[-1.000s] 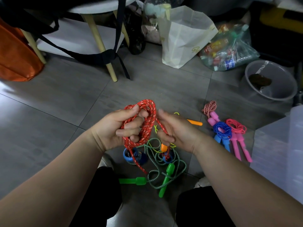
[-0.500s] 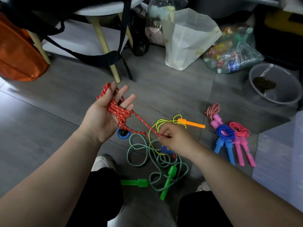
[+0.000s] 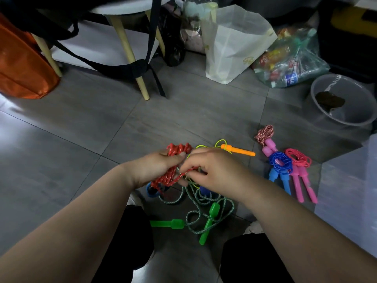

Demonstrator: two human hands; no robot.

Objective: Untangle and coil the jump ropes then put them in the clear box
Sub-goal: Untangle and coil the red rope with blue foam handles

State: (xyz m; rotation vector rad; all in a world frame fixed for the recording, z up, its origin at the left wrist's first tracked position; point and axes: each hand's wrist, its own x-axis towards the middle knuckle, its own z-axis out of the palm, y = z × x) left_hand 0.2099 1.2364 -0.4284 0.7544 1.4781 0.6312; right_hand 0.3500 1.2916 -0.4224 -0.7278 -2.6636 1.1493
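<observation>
With both hands meeting over the grey floor (image 3: pixel 85 123), the left hand (image 3: pixel 155 170) has the red rope (image 3: pixel 177 150) wound around it, fingers curled shut on the loops. Right hand (image 3: pixel 214 170) is close in, touching the left, its fingers pinching a red strand that runs across between the two. Below them, the green rope (image 3: pixel 206 203) sprawls loose on the floor, its two green handles (image 3: pixel 209 225) lying among the loops. An orange handle (image 3: pixel 237 150) with yellow cord sits just beyond the right hand. Off to the right, three ropes already coiled: pink-and-white (image 3: pixel 265 133), blue (image 3: pixel 280 162), and pink (image 3: pixel 298 158), side by side. Clear box (image 3: pixel 346 197) waits at the right edge, near those coils.
</observation>
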